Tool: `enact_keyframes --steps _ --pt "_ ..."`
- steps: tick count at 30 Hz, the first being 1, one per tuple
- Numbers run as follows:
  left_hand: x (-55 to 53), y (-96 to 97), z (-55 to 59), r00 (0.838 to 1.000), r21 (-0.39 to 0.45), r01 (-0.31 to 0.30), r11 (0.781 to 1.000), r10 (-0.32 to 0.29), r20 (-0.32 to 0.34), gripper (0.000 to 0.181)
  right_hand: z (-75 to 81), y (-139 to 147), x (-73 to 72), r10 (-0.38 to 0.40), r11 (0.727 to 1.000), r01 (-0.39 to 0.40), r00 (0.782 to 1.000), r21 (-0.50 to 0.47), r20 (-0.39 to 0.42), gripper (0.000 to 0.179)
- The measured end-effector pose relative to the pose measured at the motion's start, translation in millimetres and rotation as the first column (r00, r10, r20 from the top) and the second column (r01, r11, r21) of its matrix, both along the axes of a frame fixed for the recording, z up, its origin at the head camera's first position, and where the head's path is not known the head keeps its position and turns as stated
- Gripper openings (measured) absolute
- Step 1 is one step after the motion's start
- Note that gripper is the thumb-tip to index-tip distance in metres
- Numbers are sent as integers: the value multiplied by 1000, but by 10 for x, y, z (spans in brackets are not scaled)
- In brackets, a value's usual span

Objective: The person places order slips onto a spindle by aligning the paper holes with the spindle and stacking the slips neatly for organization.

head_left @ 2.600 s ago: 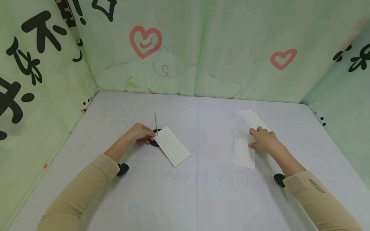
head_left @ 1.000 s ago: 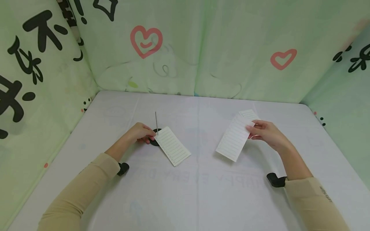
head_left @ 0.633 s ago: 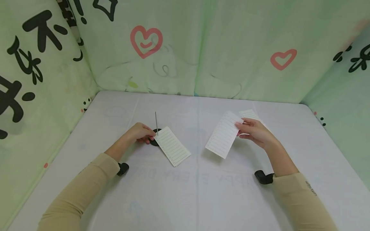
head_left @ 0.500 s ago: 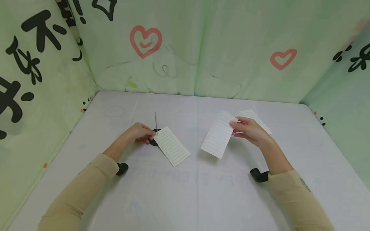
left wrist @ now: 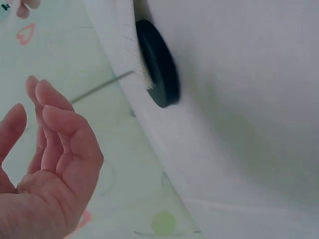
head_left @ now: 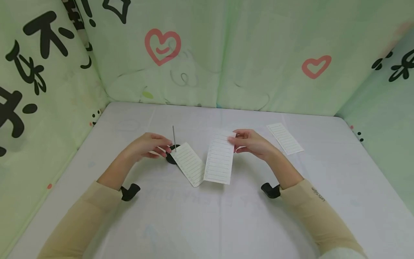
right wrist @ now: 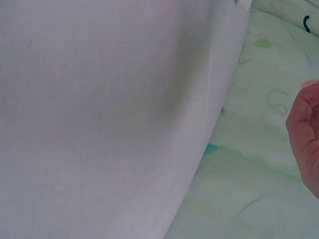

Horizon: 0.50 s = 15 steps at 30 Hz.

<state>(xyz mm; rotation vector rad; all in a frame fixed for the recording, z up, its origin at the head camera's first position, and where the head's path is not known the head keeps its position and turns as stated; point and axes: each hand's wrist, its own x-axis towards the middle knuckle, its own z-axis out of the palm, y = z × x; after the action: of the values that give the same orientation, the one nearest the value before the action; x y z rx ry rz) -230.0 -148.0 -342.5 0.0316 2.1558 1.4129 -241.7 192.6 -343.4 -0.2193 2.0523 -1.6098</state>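
A bill spike (head_left: 174, 136) with a thin upright metal rod and a round black base (left wrist: 169, 74) stands left of the table's middle. Lined paper slips (head_left: 187, 162) are threaded on the rod, low near the base. Beside the spike my left hand (head_left: 147, 145) hovers, its fingers loosely bent; the left wrist view shows nothing between them. My right hand (head_left: 253, 143) pinches the upper right edge of another lined slip (head_left: 219, 158), which hangs above the table and partly covers the threaded slips. The right wrist view shows only part of that hand (right wrist: 305, 134), at its right edge.
One more lined slip (head_left: 284, 138) lies at the back right of the white-covered table (head_left: 194, 223). Green printed curtains (head_left: 258, 54) enclose the back and both sides. A black wrist mount (head_left: 130, 192) juts from each sleeve.
My right hand picked a slip off the table and carried it left, up to the spike. My left hand let go of the threaded slips and base, and drew up slightly left.
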Motion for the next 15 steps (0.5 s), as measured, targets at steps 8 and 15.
enact_keyframes --steps 8,15 --pt "107 195 94 996 46 83 995 -82 -27 40 -53 -345 7 133 991 -134 991 28 9 22" --pt "119 313 77 995 37 100 994 -100 -23 36 -102 -518 51 189 981 -190 982 50 21 19"
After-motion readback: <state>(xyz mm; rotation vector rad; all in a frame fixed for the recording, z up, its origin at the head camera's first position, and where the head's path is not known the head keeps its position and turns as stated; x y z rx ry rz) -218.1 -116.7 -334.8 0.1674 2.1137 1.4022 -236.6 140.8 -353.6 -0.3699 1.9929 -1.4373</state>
